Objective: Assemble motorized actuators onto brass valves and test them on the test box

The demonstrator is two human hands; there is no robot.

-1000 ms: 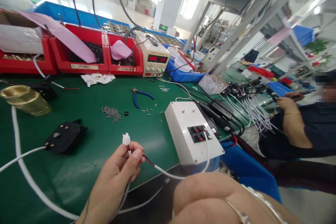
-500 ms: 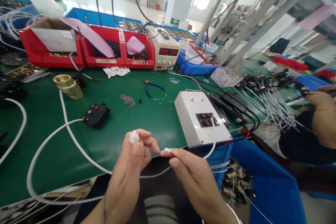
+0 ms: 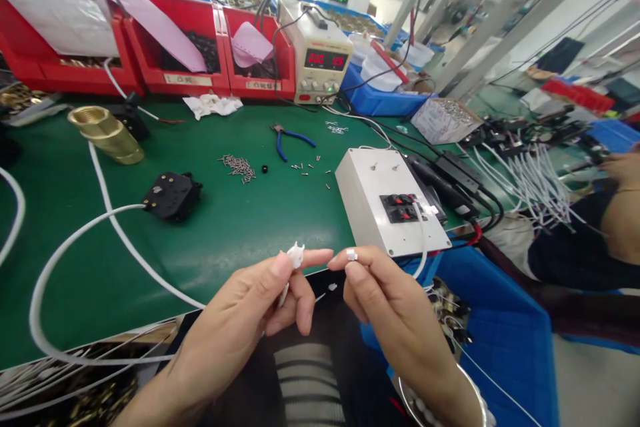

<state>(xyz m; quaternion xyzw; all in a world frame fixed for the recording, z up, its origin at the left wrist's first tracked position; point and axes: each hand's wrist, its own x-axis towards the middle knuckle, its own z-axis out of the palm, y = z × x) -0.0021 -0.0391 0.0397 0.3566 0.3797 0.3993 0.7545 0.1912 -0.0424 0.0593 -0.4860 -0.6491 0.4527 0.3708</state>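
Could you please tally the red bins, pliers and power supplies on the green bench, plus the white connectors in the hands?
Red bins: 3
Pliers: 1
Power supply: 1
White connectors: 2
Total: 7

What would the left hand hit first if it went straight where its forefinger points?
Probably the small white piece pinched by the right hand; the left hand, holding a white connector, points at it across a narrow gap. Depth is unclear.
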